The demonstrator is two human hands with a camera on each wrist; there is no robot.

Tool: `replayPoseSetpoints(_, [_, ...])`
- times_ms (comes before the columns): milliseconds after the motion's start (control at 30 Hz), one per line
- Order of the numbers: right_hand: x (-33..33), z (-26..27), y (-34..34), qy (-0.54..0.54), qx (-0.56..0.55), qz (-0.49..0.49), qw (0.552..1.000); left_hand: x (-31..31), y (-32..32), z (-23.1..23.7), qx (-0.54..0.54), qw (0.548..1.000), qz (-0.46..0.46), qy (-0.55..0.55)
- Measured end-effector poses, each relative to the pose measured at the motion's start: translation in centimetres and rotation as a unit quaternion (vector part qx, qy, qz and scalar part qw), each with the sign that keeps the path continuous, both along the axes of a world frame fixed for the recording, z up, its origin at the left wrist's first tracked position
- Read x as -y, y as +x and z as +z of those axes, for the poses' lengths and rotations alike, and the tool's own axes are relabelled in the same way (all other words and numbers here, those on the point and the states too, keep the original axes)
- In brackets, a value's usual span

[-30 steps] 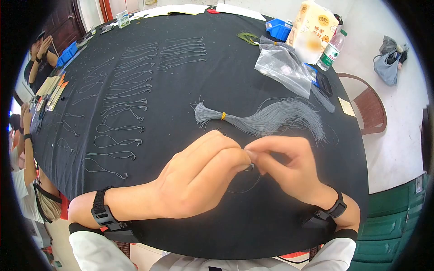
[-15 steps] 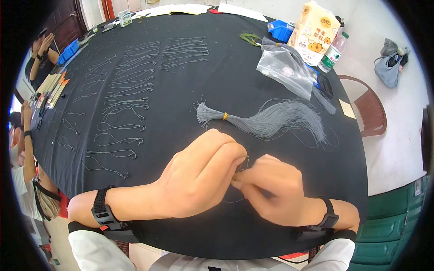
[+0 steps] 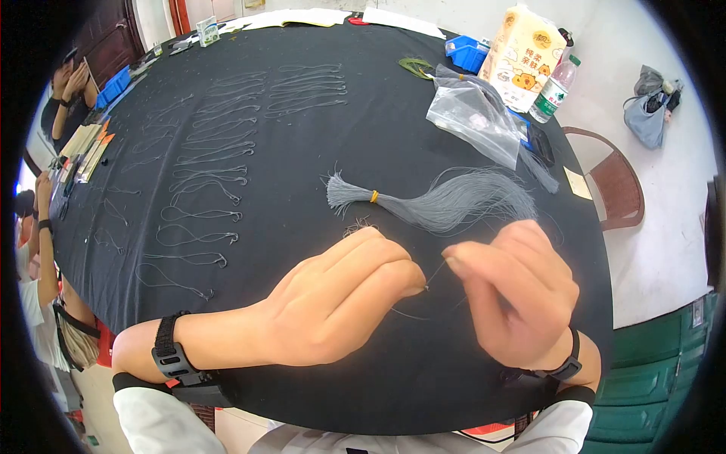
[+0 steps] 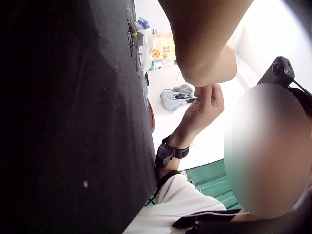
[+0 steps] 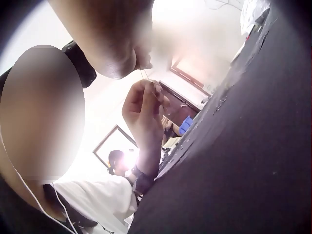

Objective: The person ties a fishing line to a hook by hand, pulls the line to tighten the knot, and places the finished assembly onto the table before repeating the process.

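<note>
In the head view my left hand (image 3: pixel 340 295) pinches a small item at the end of a thin grey line (image 3: pixel 410 315); most of the item is hidden by the fingers. My right hand (image 3: pixel 522 295), just to the right with a small gap between, pinches a strand of the line that runs across to the left fingertips. The right wrist view shows this strand (image 5: pixel 145 74) between both hands. Beyond the hands lies a bundle of grey lines (image 3: pixel 431 208) tied with a yellow band (image 3: pixel 374 197). A small dark tangle (image 3: pixel 361 225) shows behind the left knuckles.
Rows of looped lines (image 3: pixel 198 236) lie on the black table (image 3: pixel 302 159) to the left. At the back right are a plastic bag (image 3: pixel 476 121), a tissue pack (image 3: pixel 522 60), a bottle (image 3: pixel 554 89) and a blue bin (image 3: pixel 466 51). Other people sit at the far left.
My right hand first moved down and in against the left fingers, then up and away to the right, with the strand now stretched between the hands. The left hand has barely shifted.
</note>
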State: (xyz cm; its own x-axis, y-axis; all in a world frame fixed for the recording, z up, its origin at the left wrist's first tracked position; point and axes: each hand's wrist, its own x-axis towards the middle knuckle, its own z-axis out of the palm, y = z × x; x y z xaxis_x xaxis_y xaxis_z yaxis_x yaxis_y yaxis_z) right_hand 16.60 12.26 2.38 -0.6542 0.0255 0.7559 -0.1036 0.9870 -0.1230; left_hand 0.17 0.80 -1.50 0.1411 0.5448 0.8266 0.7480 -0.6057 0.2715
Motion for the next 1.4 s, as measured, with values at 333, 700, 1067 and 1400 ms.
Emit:
replayPoseSetpoints(333, [-0.7, -0.8, -0.3, -0.284, 0.133, 0.028, 0.949, 0.1, -0.2, 0.1, 0.027, 0.999, -0.027, 0.007])
replayPoseSetpoints(700, [-1.5, -4.4, -1.3, -0.612, 0.254, 0.221, 0.716, 0.0, -0.1, 0.2, 0.114, 0.989, -0.036, -0.084])
replayPoseSetpoints(1067, [-2.6, -3.4, -1.5, -0.484, 0.140, 0.167, 0.848, 0.5, -0.2, -0.2, 0.187, 0.965, -0.015, -0.186])
replayPoseSetpoints(1400, [-1.2, -2.9, -1.1, -0.501, 0.142, 0.141, 0.842, 0.1, -0.5, -0.1, 0.114, 0.986, 0.028, -0.122])
